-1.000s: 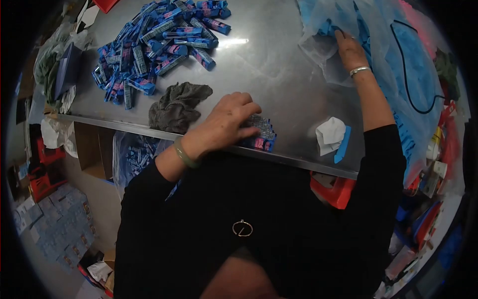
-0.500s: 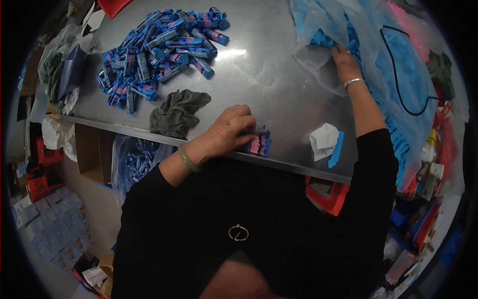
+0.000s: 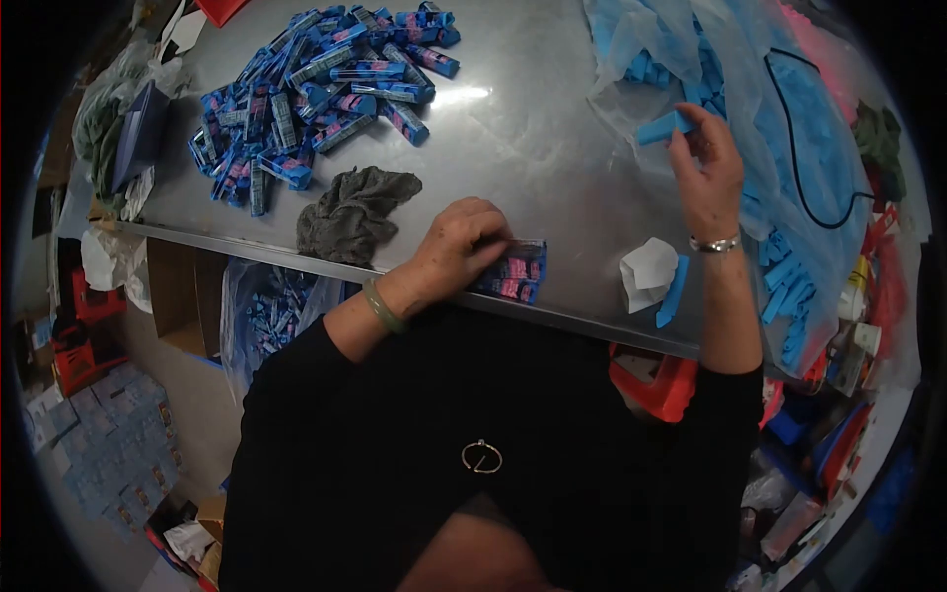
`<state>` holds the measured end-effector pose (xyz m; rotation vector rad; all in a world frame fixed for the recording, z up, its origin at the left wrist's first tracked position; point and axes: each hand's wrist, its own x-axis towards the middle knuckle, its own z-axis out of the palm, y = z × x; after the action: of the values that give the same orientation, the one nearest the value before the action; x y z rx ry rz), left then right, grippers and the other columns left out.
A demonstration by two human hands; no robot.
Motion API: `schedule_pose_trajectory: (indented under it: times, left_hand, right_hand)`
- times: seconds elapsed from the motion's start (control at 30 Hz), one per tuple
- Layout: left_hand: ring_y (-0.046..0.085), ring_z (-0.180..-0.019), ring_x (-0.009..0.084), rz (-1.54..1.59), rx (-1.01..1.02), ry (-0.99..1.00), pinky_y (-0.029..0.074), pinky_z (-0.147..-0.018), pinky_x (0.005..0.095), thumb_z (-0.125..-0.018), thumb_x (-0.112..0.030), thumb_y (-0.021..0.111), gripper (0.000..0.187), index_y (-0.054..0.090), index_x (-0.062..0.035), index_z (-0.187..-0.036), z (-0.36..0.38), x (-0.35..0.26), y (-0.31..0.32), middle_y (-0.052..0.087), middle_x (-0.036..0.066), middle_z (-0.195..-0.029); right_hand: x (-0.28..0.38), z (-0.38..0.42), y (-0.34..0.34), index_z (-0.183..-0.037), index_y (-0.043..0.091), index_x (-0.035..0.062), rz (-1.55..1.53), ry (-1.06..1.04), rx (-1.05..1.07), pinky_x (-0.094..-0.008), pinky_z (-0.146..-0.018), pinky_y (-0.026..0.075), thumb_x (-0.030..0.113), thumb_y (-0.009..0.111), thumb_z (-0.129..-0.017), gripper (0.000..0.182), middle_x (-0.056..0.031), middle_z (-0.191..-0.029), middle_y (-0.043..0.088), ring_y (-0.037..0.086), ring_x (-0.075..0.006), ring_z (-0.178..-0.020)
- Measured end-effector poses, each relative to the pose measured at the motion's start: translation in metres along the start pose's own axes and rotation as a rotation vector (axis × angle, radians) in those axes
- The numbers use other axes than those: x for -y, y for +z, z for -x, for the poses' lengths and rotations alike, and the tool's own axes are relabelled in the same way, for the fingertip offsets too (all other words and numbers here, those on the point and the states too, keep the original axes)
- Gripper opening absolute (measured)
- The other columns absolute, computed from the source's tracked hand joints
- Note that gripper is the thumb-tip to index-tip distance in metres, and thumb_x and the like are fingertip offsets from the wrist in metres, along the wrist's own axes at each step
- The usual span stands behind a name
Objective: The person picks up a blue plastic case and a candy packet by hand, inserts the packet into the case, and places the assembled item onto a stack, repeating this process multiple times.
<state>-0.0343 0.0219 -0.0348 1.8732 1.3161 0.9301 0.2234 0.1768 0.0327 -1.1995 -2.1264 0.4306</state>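
Note:
My left hand (image 3: pixel 457 247) rests at the table's front edge, its fingers closed on the left end of some flat blue-and-pink wrappers (image 3: pixel 519 273). Up on the right, my right hand (image 3: pixel 706 163) pinches a small light-blue piece (image 3: pixel 663 128) between thumb and fingers, just over the lip of a clear bag (image 3: pixel 617 111) of similar blue pieces. A crumpled white paper (image 3: pixel 648 275) lies below it, beside another blue strip (image 3: pixel 673 292). The heap of blue packets (image 3: pixel 326 94) covers the table's back left.
A grey cloth (image 3: pixel 357 215) lies left of my left hand. Below the metal table (image 3: pixel 533 168) are an open carton (image 3: pixel 182 298), a bag of blue packets (image 3: pixel 276 314) and a red stool (image 3: pixel 656 383). A dark blue bin (image 3: pixel 141 136) stands far left.
My right hand has come out of the clear bag toward me, now with a light-blue piece in its fingers. My left hand has stayed nearly in place at the wrappers.

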Motion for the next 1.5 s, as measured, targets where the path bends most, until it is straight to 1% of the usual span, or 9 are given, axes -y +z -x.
schedule_pose_trajectory:
  times: [0.07,0.27,0.33,0.47,0.67,0.83,1.2,1.37,1.5]
  left_hand:
    - [0.059,-0.085,0.0278,0.009,-0.042,0.034,0.046,-0.077,0.0373,-0.073,-0.001,0.068,0.009,0.062,-0.005,-0.079,0.0,0.002,0.001,0.063,0.009,-0.085]
    - [0.06,-0.082,0.0243,0.027,-0.034,0.049,0.046,-0.076,0.0358,-0.076,-0.003,0.07,0.009,0.067,-0.0045,-0.084,-0.002,0.003,-0.005,0.066,0.008,-0.089]
    - [0.06,-0.08,0.0175,0.204,0.087,-0.214,0.047,-0.071,0.0308,-0.08,-0.007,0.071,0.008,0.068,-0.0036,-0.087,-0.004,-0.006,-0.015,0.064,0.007,-0.087]
    - [0.058,-0.077,0.0119,0.479,0.104,-0.288,0.046,-0.067,0.0255,-0.084,-0.011,0.071,0.01,0.067,-0.0024,-0.086,-0.005,-0.007,-0.016,0.062,0.005,-0.084]
    - [0.057,-0.072,0.0083,0.476,0.141,-0.156,0.045,-0.063,0.0224,-0.086,-0.012,0.07,0.011,0.067,-0.0018,-0.085,-0.007,-0.009,-0.017,0.059,0.002,-0.082]
    - [0.056,-0.073,0.0067,0.678,0.23,-0.461,0.045,-0.069,0.0223,-0.088,-0.009,0.066,0.011,0.069,-0.0015,-0.095,-0.014,-0.03,-0.025,0.064,-0.001,-0.083]
    - [0.063,-0.083,0.0091,1.141,0.133,-0.503,0.052,-0.075,0.023,-0.091,-0.019,0.064,0.026,0.063,-0.0016,-0.11,-0.013,-0.034,-0.012,0.067,0.004,-0.092]
    - [0.063,-0.084,0.0104,1.339,0.186,-0.48,0.052,-0.073,0.0237,-0.095,-0.025,0.058,0.031,0.061,-0.0017,-0.115,-0.017,-0.036,-0.017,0.066,0.005,-0.091]
    - [0.062,-0.081,0.0102,1.335,0.17,-0.477,0.052,-0.07,0.0227,-0.096,-0.03,0.056,0.037,0.059,-0.0011,-0.119,-0.016,-0.039,-0.014,0.065,0.005,-0.088]
  right_hand:
    - [0.015,0.015,0.003,-0.117,0.057,0.0009,-0.569,0.248,-0.026,-0.0258,-0.073,0.05,0.008,0.058,-0.09,0.028,-0.0056,-0.101,0.061,0.061,-0.0105,-0.079]
    - [0.031,0.046,0.016,-0.119,0.057,-0.0015,-1.08,0.553,0.165,-0.0252,-0.073,0.049,0.015,0.054,-0.094,0.03,-0.0063,-0.096,0.063,0.06,-0.0096,-0.079]
    - [0.032,0.045,0.016,-0.119,0.057,-0.0015,-1.185,0.594,0.199,-0.0246,-0.072,0.047,0.016,0.054,-0.094,0.03,-0.0043,-0.093,0.062,0.059,-0.0092,-0.077]
    - [0.034,0.04,0.016,-0.118,0.057,-0.0026,-1.36,0.626,0.317,-0.0248,-0.07,0.047,0.019,0.054,-0.095,0.031,-0.0037,-0.089,0.062,0.059,-0.0095,-0.074]
    - [0.043,0.034,0.019,-0.117,0.058,-0.0002,-1.18,0.532,0.394,-0.0233,-0.07,0.049,0.016,0.054,-0.095,0.028,-0.0035,-0.089,0.062,0.059,-0.0079,-0.076]
    - [0.06,0.039,0.019,-0.118,0.057,-0.0001,-0.994,0.4,0.335,-0.023,-0.071,0.05,0.012,0.055,-0.094,0.027,-0.0045,-0.093,0.061,0.06,-0.0081,-0.079]
    - [0.067,0.047,0.03,-0.111,0.058,0.0019,-0.787,0.055,0.457,-0.0268,-0.082,0.045,0.01,0.062,-0.089,0.024,-0.0086,-0.106,0.06,0.058,-0.0146,-0.093]
    - [0.095,0.056,0.026,-0.125,0.048,0.0042,-0.344,-0.172,0.373,-0.0389,-0.098,0.037,0.021,0.08,-0.069,0.067,-0.0152,-0.124,0.052,0.049,-0.0294,-0.115]
    - [0.098,0.069,0.04,-0.133,0.038,0.0038,-0.195,-0.211,0.29,-0.0384,-0.102,0.037,0.016,0.085,-0.058,0.09,-0.0182,-0.139,0.041,0.044,-0.0342,-0.122]
